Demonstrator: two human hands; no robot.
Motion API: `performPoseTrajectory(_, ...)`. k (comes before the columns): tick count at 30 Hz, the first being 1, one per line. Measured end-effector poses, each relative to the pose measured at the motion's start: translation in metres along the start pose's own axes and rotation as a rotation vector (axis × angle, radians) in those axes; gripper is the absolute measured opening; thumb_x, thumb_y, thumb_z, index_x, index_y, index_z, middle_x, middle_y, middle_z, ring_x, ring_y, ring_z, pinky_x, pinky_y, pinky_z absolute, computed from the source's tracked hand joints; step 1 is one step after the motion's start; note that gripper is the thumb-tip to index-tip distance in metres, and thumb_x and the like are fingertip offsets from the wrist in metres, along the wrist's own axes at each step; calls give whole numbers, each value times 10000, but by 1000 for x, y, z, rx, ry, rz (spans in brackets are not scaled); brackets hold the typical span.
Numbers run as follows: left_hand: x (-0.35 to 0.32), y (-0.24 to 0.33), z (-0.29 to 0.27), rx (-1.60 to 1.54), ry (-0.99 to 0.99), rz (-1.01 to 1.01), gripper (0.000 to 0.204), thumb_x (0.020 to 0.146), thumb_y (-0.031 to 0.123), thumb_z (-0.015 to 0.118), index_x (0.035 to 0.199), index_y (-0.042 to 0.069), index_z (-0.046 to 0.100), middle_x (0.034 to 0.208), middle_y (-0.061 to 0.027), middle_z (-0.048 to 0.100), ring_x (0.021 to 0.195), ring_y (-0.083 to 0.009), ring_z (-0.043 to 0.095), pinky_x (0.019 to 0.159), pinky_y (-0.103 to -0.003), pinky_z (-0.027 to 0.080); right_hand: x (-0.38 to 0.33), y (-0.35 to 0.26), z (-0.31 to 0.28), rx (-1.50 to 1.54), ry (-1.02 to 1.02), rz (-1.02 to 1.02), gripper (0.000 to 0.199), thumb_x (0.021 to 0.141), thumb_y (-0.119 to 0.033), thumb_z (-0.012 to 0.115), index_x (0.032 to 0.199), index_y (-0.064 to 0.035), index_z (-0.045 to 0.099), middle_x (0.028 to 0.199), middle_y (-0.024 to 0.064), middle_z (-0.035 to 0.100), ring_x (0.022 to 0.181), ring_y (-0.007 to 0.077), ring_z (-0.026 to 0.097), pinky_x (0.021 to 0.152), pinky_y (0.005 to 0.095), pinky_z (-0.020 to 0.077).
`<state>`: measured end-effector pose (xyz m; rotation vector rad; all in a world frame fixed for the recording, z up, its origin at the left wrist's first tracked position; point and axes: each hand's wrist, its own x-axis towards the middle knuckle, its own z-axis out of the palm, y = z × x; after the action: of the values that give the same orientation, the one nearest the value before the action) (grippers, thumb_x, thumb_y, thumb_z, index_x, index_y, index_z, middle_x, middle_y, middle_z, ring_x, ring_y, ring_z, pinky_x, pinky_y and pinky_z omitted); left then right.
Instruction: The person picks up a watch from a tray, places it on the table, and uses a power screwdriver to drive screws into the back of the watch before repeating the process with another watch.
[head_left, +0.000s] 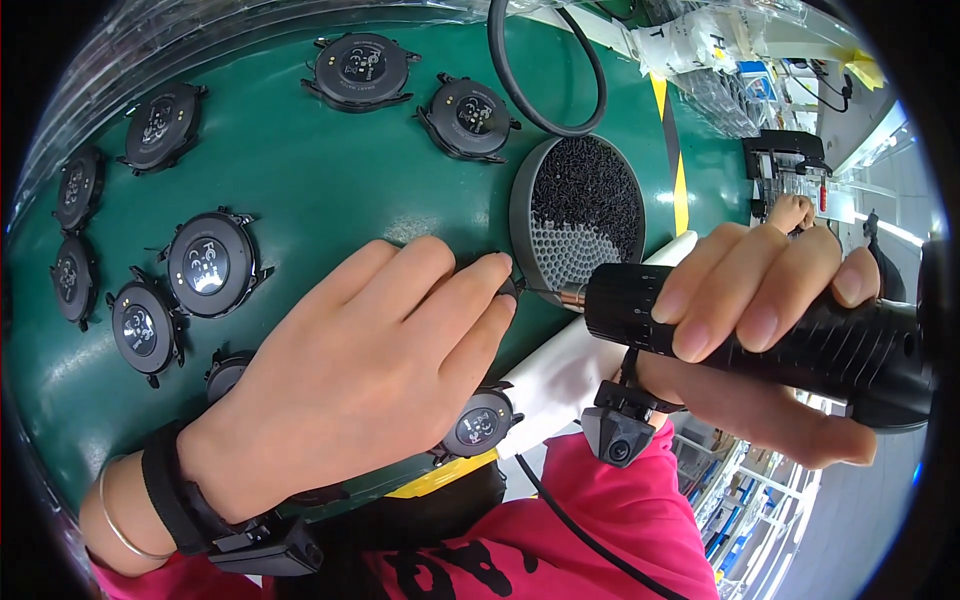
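Note:
My left hand (350, 360) is closed with thumb and fingertips pinched on a dark watch case (511, 287), mostly hidden beneath the fingers. In my right hand (745, 290) a black electric screwdriver (628, 305) lies almost level, its metal bit pointing left at the edge of that case. Whether bit and case touch, I cannot tell. Just beyond the bit stands a round grey dish (521, 215) with many tiny black screws (588, 185). Another watch case (480, 424) rests below my left hand, by a white sleeve-like covering (565, 385).
Several black watch cases lie back up on the green mat (330, 190), such as one at the far side (363, 72) and one at left (207, 265). A thick grey cable (500, 75) loops behind the dish. Clear plastic trays (110, 70) edge the far left. Another person's hand (790, 213) shows far right.

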<state>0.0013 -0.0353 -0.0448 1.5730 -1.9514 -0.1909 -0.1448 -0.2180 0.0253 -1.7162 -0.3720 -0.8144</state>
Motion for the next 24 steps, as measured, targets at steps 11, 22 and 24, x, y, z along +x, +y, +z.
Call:
performPoseTrajectory(11,0,0,0,-20,10,10,513,657,145,782,1145,24,677,1314,-91,591,983,-274,564,791,-387,501,5,-11,-5,-88,-243,103,866,830,-703,678,1241,17,427,864,106,589,557,199,626,461,318,533)
performPoseTrajectory(22,0,0,0,-61,-4,-5,541,662,147,798,1172,23,669,1285,-104,587,974,-289,566,819,-389,511,4,-2,-1,-56,-160,87,828,860,-697,642,1233,15,443,862,108,585,564,208,621,470,332,535)
performPoseTrajectory(24,-1,2,0,-26,-10,-19,555,659,157,804,1180,24,666,1275,-104,581,976,-291,563,826,-395,502,0,2,-6,-37,-145,62,819,868,-697,631,1226,18,456,863,107,585,569,211,622,479,342,535)
